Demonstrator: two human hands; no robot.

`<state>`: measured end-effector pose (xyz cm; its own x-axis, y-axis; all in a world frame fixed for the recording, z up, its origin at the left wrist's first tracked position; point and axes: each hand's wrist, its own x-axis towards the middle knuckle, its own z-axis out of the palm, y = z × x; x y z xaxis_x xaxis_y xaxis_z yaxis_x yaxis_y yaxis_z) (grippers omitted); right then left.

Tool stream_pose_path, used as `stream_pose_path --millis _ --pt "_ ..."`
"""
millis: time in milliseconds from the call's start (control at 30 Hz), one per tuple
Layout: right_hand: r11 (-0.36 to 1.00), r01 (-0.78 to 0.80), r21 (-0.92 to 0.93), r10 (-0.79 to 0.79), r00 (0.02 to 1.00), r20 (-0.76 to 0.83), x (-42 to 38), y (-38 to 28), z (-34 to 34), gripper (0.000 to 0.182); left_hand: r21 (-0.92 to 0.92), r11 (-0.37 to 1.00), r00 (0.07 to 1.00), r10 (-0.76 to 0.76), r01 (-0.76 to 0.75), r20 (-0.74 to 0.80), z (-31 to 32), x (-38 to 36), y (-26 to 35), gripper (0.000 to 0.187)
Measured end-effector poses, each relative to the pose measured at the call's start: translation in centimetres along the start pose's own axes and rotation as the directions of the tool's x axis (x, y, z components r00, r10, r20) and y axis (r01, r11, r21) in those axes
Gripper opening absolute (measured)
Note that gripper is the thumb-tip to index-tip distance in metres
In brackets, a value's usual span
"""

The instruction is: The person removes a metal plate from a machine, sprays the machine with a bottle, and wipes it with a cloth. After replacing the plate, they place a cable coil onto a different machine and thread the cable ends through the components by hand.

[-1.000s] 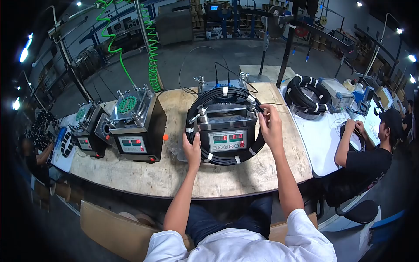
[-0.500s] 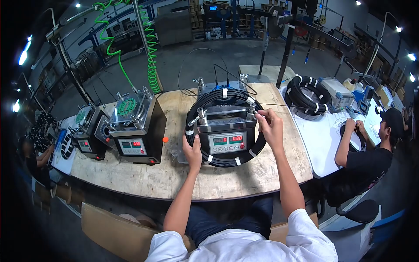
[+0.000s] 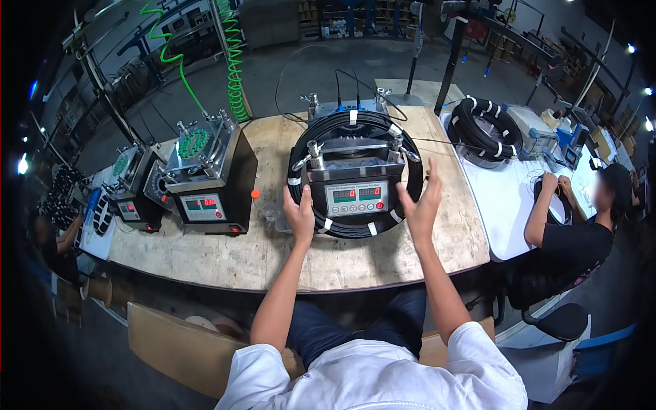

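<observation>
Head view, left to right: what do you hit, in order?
Small benchtop machine → larger machine with green disc → orange cap → left hand → digital control panel → right hand → cable coils on white table → co-worker in black.

Central machine (image 3: 355, 178), front panel (image 3: 357, 199): red 0 on each of 2 displays; header too small. Machine left of it (image 3: 210, 181): red 0.30.
</observation>
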<state>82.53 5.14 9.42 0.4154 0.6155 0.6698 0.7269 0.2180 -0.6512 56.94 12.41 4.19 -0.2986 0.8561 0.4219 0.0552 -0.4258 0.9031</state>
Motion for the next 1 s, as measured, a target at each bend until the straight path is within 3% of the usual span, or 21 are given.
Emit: stream_pose_path --millis 33,100,333,433,700,833,900,1000 --pt "1.0 -0.025 0.006 0.025 0.996 0.083 -0.9 -0.2 0.1 0.097 0.011 1.0 1.0 -0.002 0.002 -0.001 -0.1 0.0 -0.1 0.029" --pt "0.979 0.019 -0.204 0.01 0.991 0.137 -3.1 -0.9 1.0 0.102 -0.003 1.0 1.0 0.02 -0.02 -0.007 0.0 0.1 -0.3 0.033" --pt "0.985 -0.007 -0.173 0.035 0.987 0.159 -4.2 -0.6 2.4 0.11 0.007 1.0 0.999 0.013 -0.012 -0.031 0.3 -0.1 -0.1 0.037" --pt "0.986 0.003 -0.168 0.023 0.988 0.153 -4.1 -0.6 2.5 0.107 0.01 1.0 0.999 -0.009 0.009 -0.05 0.5 -0.3 0.6 0.026" --pt "0.984 0.023 -0.179 0.003 0.99 0.139 -4.3 -0.5 2.5 0.104 0.003 0.999 0.998 -0.032 0.032 -0.058 0.6 -0.3 0.7 0.022" --pt "0.99 0.03 -0.136 -0.01 0.99 0.14 -4.3 -0.1 2.1 0.099 -0.011 0.999 0.999 -0.046 0.045 -0.019 0.2 0.0 0.3 0.023" --pt "0.997 0.032 -0.076 -0.023 0.993 0.117 -3.8 0.2 2.0 0.095 -0.124 0.99 0.998 -0.067 0.068 0.013 -0.2 0.6 0.2 0.034" --pt "0.998 0.019 0.057 -0.019 1.0 -0.002 -1.7 0.8 1.8 0.072 -0.299 0.927 0.974 -0.21 0.225 0.08 -0.8 1.9 1.4 0.049"
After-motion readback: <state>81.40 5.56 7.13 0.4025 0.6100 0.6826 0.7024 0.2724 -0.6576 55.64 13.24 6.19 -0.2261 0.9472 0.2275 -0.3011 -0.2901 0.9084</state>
